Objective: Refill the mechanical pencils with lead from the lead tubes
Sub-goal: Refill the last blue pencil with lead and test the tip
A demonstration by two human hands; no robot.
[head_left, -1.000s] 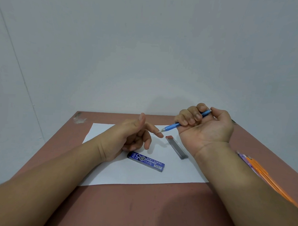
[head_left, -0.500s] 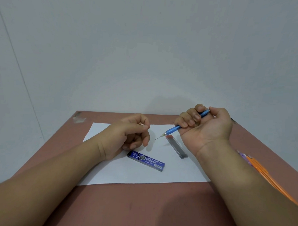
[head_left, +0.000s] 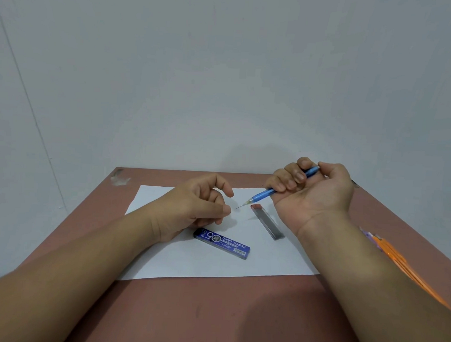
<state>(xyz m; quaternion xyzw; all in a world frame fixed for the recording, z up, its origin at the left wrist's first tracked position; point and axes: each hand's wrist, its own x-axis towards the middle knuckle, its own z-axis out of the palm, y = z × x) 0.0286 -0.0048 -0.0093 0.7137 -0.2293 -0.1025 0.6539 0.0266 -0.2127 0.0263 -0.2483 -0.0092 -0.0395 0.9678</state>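
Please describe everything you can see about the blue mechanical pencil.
The blue mechanical pencil looks like translucent plastic with a pale cone tip, and a thin lead sticks out. The right hand grips it in a fist, palm up, thumb at its rear end. It is off the table, tilted, tip pointing down-left over the white paper, above the grey lead tube. The left hand is apart from it.

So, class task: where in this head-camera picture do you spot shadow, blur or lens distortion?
Head view: soft shadow falls on the table near the front edge; the left forearm blurs at the lower-left corner; the wide lens bends the wall seam at left; the blue pencil stays sharp.
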